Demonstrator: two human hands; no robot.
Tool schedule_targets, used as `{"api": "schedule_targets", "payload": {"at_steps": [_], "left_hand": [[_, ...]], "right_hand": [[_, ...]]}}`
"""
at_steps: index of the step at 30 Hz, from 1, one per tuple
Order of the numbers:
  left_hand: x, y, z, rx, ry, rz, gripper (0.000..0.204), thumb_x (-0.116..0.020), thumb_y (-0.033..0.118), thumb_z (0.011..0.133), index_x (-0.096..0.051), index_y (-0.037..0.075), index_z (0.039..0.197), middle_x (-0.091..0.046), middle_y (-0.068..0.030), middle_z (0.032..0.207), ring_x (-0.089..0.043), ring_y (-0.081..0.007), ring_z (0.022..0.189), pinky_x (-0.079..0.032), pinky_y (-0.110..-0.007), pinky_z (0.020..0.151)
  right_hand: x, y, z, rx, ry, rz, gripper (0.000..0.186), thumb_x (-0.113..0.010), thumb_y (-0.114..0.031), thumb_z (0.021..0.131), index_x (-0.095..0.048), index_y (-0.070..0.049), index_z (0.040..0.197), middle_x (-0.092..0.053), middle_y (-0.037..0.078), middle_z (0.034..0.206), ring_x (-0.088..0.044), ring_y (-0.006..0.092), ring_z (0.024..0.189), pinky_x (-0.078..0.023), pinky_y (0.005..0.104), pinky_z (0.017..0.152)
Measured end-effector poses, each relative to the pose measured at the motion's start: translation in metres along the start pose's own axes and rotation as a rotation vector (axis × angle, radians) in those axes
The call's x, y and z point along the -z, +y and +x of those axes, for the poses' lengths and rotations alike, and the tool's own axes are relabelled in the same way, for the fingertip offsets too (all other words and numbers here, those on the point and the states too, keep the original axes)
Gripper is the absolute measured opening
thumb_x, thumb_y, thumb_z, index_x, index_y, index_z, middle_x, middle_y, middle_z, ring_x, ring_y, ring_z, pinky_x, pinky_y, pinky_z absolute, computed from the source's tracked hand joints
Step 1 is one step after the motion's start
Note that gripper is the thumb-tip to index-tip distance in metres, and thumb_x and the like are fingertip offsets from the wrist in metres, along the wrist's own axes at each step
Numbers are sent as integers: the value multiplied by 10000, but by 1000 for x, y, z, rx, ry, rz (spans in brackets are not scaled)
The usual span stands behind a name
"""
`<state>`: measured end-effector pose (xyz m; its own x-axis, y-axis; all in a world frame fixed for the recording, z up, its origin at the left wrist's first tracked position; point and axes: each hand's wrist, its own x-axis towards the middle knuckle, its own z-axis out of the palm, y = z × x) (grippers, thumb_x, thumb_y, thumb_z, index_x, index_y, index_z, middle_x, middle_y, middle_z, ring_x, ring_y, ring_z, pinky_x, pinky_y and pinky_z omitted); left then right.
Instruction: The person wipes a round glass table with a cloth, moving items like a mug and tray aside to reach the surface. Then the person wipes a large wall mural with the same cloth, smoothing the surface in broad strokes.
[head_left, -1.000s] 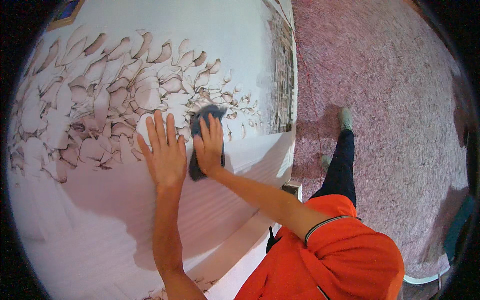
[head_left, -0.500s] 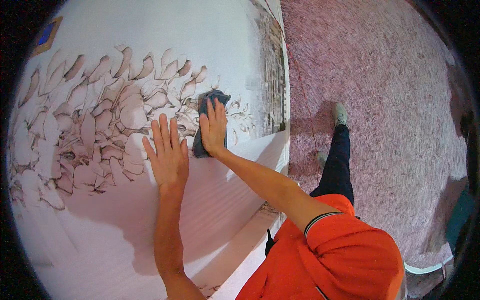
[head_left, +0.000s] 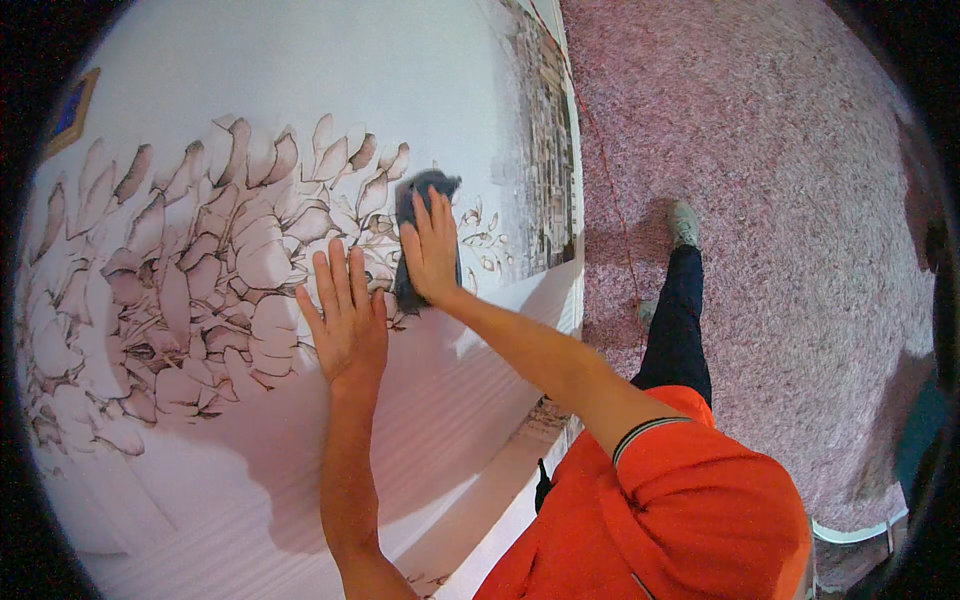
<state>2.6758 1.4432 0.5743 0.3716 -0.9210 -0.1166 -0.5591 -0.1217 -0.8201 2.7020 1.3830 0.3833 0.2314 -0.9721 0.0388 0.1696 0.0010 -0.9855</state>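
Note:
My right hand point(head_left: 432, 250) lies flat, fingers stretched, over a dark grey cloth point(head_left: 412, 285) and presses it against a pale wall point(head_left: 400, 70). The cloth's edges look slightly blurred. To its left, my left hand point(head_left: 348, 315) rests palm-in on the wall with fingers spread and nothing in it. Both hands touch the mural point(head_left: 180, 290) of brown-outlined petals and leaves, near its right end. Part of the cloth is hidden under my right palm.
A grey-brown printed patch point(head_left: 550, 150) covers the wall's edge by the floor. A thin red cord point(head_left: 605, 165) runs over the pinkish carpet point(head_left: 790, 200), past my shoes point(head_left: 683, 222). A framed picture point(head_left: 75, 115) hangs at the far left.
The view has turned slightly, so the mural's left part sits lower. My right hand and the cloth have shifted a little; my left hand remains flat on the wall.

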Motion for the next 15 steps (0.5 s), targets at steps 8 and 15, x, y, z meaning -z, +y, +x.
{"api": "schedule_targets", "payload": {"at_steps": [8,15], "left_hand": [[0,0,-1,4,43,13,778,-648,432,990,-335,151,1645,-231,-77,1748,-222,-298,1605,-214,-584,1259],[3,0,-2,8,38,-11,756,-658,395,985,-359,141,1631,-242,-80,1745,-240,-294,1600,-226,-588,1251]], "right_hand": [[5,-4,8,3,-81,-2,571,-495,-305,1058,-452,-14,1547,-314,271,1651,-262,495,1517,-193,578,1243],[14,-5,-54,39,-88,-8,541,-515,-234,1035,-482,25,1508,-325,310,1629,-299,551,1480,-240,626,1205]]}}
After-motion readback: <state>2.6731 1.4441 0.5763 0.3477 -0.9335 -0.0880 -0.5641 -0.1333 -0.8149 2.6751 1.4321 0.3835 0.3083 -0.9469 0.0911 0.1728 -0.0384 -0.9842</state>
